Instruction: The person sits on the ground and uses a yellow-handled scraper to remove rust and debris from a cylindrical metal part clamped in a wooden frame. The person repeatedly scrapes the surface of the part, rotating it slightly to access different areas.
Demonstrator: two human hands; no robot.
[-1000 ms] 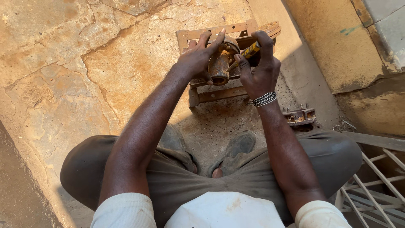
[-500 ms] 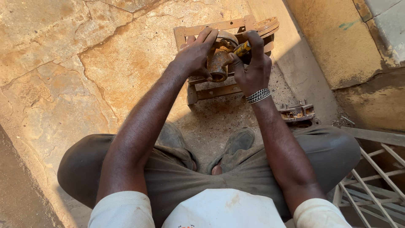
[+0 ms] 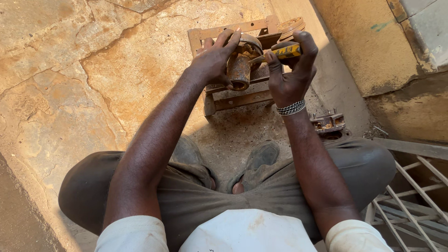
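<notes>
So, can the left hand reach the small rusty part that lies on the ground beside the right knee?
Probably not as things stand. The left hand is gripping the rusty cylinder, and the rusty part lies beyond the right forearm, which crosses the way.

two hands, left hand (image 3: 212, 58), right hand (image 3: 291, 77), one yellow-handled tool (image 3: 284, 51), one rusty cylindrical part (image 3: 240, 70), one rusty metal frame (image 3: 233, 95), two shoes (image 3: 261, 156), one bracelet (image 3: 290, 108), one metal grille (image 3: 410, 205)
</notes>
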